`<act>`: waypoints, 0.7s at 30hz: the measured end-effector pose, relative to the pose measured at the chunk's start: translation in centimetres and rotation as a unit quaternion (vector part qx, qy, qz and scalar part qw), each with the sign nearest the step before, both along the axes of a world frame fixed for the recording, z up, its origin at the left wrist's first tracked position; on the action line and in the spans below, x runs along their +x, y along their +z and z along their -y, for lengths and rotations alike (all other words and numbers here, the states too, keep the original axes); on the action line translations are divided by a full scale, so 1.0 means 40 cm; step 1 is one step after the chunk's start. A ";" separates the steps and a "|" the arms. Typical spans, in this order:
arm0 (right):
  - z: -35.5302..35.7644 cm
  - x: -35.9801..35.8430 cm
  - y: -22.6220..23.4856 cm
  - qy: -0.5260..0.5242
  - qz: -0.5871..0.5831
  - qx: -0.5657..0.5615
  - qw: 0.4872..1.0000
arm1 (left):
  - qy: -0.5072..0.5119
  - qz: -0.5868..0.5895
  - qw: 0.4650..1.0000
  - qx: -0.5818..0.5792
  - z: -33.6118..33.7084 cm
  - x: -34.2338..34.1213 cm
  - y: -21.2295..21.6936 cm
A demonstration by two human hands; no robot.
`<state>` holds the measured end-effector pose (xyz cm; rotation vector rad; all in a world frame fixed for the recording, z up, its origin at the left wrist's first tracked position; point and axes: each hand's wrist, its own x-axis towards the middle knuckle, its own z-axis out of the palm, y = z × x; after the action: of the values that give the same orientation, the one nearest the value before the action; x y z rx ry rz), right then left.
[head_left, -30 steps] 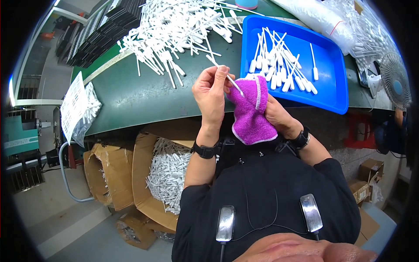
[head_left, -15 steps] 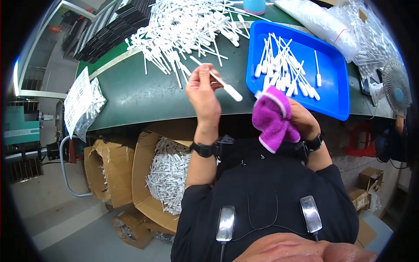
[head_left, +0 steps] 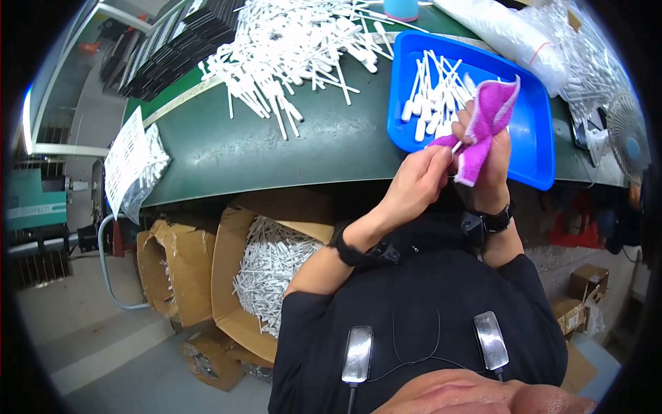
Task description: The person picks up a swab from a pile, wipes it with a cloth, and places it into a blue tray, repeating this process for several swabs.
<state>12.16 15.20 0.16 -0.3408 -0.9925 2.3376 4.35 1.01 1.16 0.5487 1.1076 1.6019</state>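
My right hand grips a purple cloth and holds it up over the near edge of a blue tray. My left hand is beside it, pinching a thin white plastic stick. The stick's far end goes into the folds of the cloth and is mostly hidden. Several white sticks lie in the tray. A large loose pile of the same white sticks covers the far part of the green table.
An open cardboard box full of white sticks stands on the floor below the table edge, with more boxes at its left. Clear plastic bags and a small fan sit to the right of the tray. Black trays are stacked at the far left.
Half a second ago my left hand was stretched over the table with a stick, left of the tray. It has come back to the cloth, and both hands have shifted right.
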 end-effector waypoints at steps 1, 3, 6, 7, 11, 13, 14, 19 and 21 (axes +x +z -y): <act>0.005 -0.002 -0.001 -0.001 0.006 0.010 1.000 | 0.006 0.013 1.000 0.019 -0.010 -0.006 -0.006; -0.005 0.004 -0.008 0.005 0.008 0.021 1.000 | -0.003 -0.034 0.999 -0.004 -0.026 -0.023 -0.009; -0.046 0.042 -0.032 -0.102 -0.014 0.068 0.992 | -0.036 -0.123 0.991 -0.048 -0.049 -0.041 -0.018; -0.030 0.047 -0.003 -0.178 -0.003 0.124 0.976 | 0.002 -0.246 0.969 -0.010 -0.039 -0.044 -0.038; -0.253 0.160 0.008 -0.352 0.062 0.270 0.894 | 0.075 -0.526 0.847 -0.020 -0.036 -0.079 -0.003; -0.330 0.212 -0.010 -0.178 -0.086 0.114 0.974 | 0.179 -0.608 0.769 -0.087 -0.019 -0.125 0.011; -0.351 0.225 -0.023 -0.085 -0.157 0.031 0.983 | 0.262 -0.640 0.720 -0.056 -0.010 -0.149 0.005; -0.295 0.186 -0.066 -0.076 -0.111 -0.006 0.991 | 0.307 -0.624 0.612 -0.375 0.134 -0.348 0.041; -0.237 0.150 -0.051 -0.066 -0.078 0.027 0.994 | 0.265 -0.656 0.515 -0.484 0.168 -0.414 -0.016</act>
<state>18.16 24.68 -1.86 -0.1924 -0.9269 2.1778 -12.21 -5.71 0.51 0.6007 3.2613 0.3720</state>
